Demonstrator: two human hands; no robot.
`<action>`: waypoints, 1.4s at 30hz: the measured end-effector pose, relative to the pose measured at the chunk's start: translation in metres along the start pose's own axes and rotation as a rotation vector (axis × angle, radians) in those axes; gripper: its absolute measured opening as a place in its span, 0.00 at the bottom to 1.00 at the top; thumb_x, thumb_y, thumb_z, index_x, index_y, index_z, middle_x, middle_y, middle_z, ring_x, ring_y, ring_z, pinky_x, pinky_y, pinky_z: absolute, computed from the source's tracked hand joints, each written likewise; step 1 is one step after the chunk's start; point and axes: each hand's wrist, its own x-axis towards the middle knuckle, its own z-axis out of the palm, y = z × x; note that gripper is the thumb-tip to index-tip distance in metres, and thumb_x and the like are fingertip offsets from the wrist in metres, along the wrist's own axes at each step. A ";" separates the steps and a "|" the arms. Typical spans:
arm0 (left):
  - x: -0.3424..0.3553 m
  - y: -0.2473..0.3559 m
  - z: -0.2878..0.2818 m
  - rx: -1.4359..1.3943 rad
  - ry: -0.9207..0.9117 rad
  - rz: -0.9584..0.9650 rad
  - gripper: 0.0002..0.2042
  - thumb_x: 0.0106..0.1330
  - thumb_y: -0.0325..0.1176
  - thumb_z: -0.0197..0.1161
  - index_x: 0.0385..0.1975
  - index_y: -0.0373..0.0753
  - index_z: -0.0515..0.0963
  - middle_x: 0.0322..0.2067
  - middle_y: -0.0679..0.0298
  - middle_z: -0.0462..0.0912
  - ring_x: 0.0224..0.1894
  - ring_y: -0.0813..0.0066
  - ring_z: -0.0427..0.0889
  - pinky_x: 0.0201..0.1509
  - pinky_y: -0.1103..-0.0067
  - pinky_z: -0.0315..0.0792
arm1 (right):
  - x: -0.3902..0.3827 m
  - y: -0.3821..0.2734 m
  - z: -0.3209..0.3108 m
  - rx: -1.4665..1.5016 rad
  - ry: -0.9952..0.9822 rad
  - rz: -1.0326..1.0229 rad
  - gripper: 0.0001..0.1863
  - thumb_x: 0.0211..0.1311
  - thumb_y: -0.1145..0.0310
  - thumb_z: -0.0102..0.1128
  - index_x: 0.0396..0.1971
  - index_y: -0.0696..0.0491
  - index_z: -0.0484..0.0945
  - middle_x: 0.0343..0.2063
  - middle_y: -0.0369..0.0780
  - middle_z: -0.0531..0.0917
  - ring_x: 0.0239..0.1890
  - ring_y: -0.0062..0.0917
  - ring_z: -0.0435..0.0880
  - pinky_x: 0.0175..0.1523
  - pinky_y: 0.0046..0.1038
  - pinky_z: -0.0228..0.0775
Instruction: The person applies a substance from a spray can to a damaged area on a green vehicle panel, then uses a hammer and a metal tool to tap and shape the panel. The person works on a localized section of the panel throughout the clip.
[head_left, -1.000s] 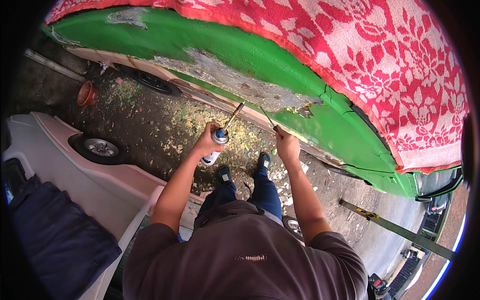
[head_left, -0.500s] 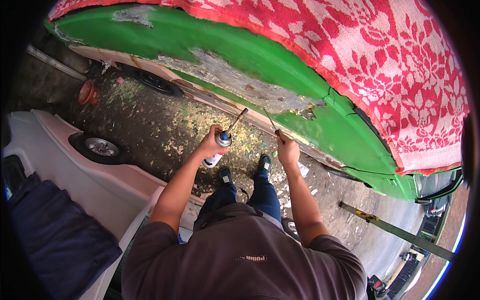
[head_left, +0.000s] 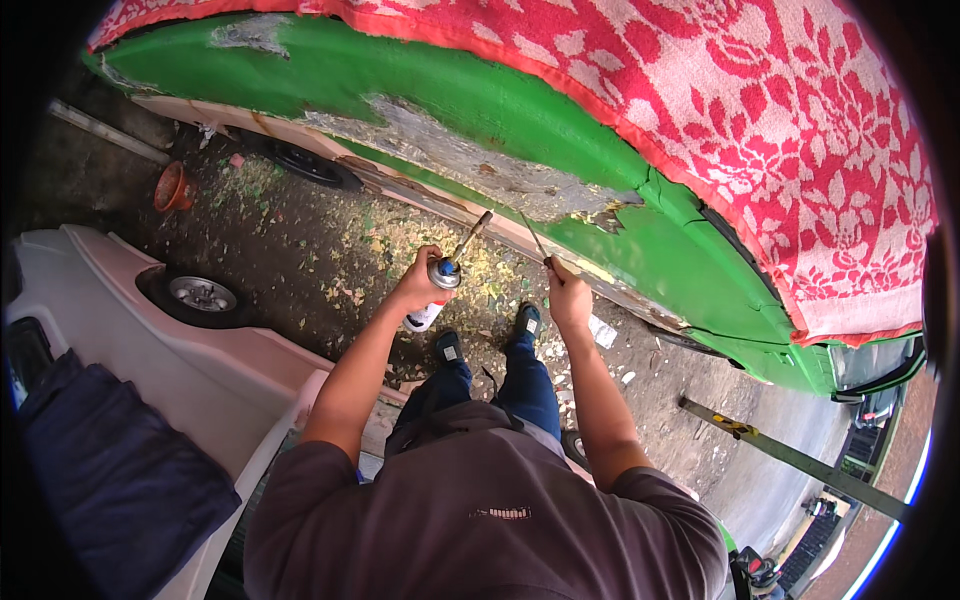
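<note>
My left hand (head_left: 419,282) is closed around a gas canister (head_left: 426,312) with a torch head and metal nozzle (head_left: 473,232), which points up toward the side of a green car (head_left: 690,270). My right hand (head_left: 568,298) grips a thin metal scraping tool (head_left: 535,234), whose tip is at or near a rough, stripped grey patch (head_left: 470,155) on the green panel. Whether the tip touches it I cannot tell. No flame is visible at the nozzle. Flakes of paint (head_left: 390,240) litter the ground under both hands.
A red floral towel (head_left: 700,120) covers the car's upper part. Behind me at left stands a pale pink car (head_left: 160,380) with dark cloth (head_left: 120,450) on it. An orange pot (head_left: 173,188) and a rail (head_left: 110,130) lie left; a metal bar (head_left: 790,455) extends at lower right.
Both hands and their tools shifted very slightly over the last second; the grips stay the same and the scene is otherwise nearly unchanged.
</note>
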 end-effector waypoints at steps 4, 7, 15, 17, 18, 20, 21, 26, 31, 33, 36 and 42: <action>0.004 -0.004 0.002 -0.074 0.002 0.000 0.38 0.44 0.28 0.77 0.54 0.43 0.58 0.43 0.58 0.78 0.46 0.69 0.79 0.52 0.72 0.72 | 0.013 -0.002 0.018 -0.036 0.050 -0.066 0.16 0.64 0.59 0.56 0.50 0.35 0.82 0.31 0.53 0.84 0.37 0.48 0.84 0.45 0.44 0.76; -0.001 -0.001 0.000 0.001 0.050 -0.005 0.39 0.43 0.28 0.78 0.54 0.43 0.57 0.42 0.58 0.79 0.45 0.69 0.79 0.51 0.72 0.72 | 0.006 -0.005 0.007 -0.014 -0.031 0.029 0.17 0.63 0.61 0.59 0.51 0.42 0.81 0.38 0.53 0.83 0.43 0.48 0.82 0.48 0.41 0.74; -0.006 0.006 -0.005 0.014 0.067 0.004 0.37 0.44 0.25 0.76 0.53 0.43 0.58 0.43 0.58 0.79 0.47 0.68 0.79 0.52 0.72 0.73 | 0.006 -0.005 0.005 0.123 -0.068 0.060 0.17 0.62 0.63 0.60 0.51 0.46 0.81 0.41 0.53 0.82 0.46 0.47 0.82 0.51 0.38 0.74; 0.002 0.008 -0.002 0.040 0.046 -0.014 0.38 0.45 0.27 0.77 0.53 0.43 0.58 0.44 0.58 0.79 0.47 0.68 0.79 0.52 0.71 0.73 | 0.010 0.002 0.016 0.088 0.025 -0.006 0.16 0.63 0.62 0.59 0.51 0.42 0.81 0.34 0.52 0.82 0.39 0.46 0.83 0.46 0.40 0.74; 0.009 0.009 -0.004 0.051 0.026 -0.015 0.38 0.45 0.27 0.77 0.53 0.43 0.57 0.44 0.58 0.79 0.47 0.68 0.79 0.52 0.71 0.73 | 0.012 0.006 0.025 0.071 0.071 -0.037 0.16 0.63 0.62 0.59 0.51 0.40 0.81 0.31 0.52 0.82 0.36 0.45 0.84 0.43 0.40 0.75; 0.007 0.004 -0.002 0.102 0.039 -0.050 0.38 0.45 0.28 0.77 0.53 0.43 0.57 0.44 0.57 0.79 0.47 0.66 0.80 0.52 0.71 0.73 | 0.004 -0.003 0.023 0.010 0.040 -0.001 0.16 0.63 0.61 0.59 0.50 0.38 0.82 0.27 0.52 0.82 0.32 0.45 0.84 0.40 0.41 0.75; 0.009 0.002 0.001 0.064 0.035 -0.064 0.38 0.45 0.28 0.77 0.53 0.43 0.57 0.44 0.56 0.79 0.47 0.66 0.80 0.52 0.71 0.73 | 0.006 -0.002 0.016 0.044 0.026 -0.013 0.15 0.63 0.61 0.58 0.50 0.38 0.82 0.27 0.52 0.82 0.33 0.46 0.84 0.41 0.41 0.75; 0.024 -0.010 0.008 0.001 -0.027 -0.056 0.38 0.44 0.28 0.77 0.54 0.43 0.57 0.43 0.56 0.79 0.47 0.65 0.79 0.51 0.69 0.73 | 0.019 -0.001 0.025 0.042 0.039 -0.069 0.15 0.64 0.59 0.58 0.50 0.35 0.82 0.26 0.52 0.82 0.33 0.47 0.84 0.41 0.41 0.76; 0.039 -0.023 0.009 -0.043 0.007 -0.035 0.38 0.43 0.28 0.77 0.54 0.43 0.58 0.44 0.56 0.77 0.47 0.66 0.79 0.51 0.70 0.73 | 0.014 0.006 0.014 0.081 0.031 -0.080 0.15 0.64 0.58 0.58 0.50 0.37 0.82 0.26 0.52 0.82 0.33 0.48 0.83 0.40 0.41 0.76; 0.042 -0.021 0.015 -0.013 -0.036 -0.045 0.38 0.43 0.28 0.76 0.53 0.43 0.58 0.45 0.55 0.77 0.46 0.66 0.78 0.50 0.70 0.73 | 0.020 0.002 0.027 -0.018 0.025 -0.053 0.16 0.63 0.59 0.59 0.51 0.36 0.81 0.27 0.50 0.83 0.33 0.44 0.85 0.40 0.40 0.76; 0.040 -0.010 0.018 -0.056 -0.007 -0.059 0.37 0.43 0.28 0.76 0.53 0.42 0.59 0.44 0.56 0.77 0.46 0.66 0.79 0.50 0.70 0.73 | 0.020 0.009 0.019 0.085 0.039 -0.080 0.16 0.64 0.58 0.58 0.51 0.39 0.81 0.28 0.52 0.82 0.34 0.46 0.84 0.40 0.40 0.76; 0.046 -0.012 0.022 -0.032 -0.043 -0.085 0.38 0.44 0.26 0.76 0.54 0.45 0.58 0.44 0.58 0.78 0.48 0.66 0.79 0.51 0.69 0.73 | 0.020 0.014 0.026 0.027 0.023 -0.043 0.16 0.63 0.58 0.59 0.50 0.39 0.82 0.31 0.50 0.84 0.36 0.44 0.85 0.42 0.39 0.76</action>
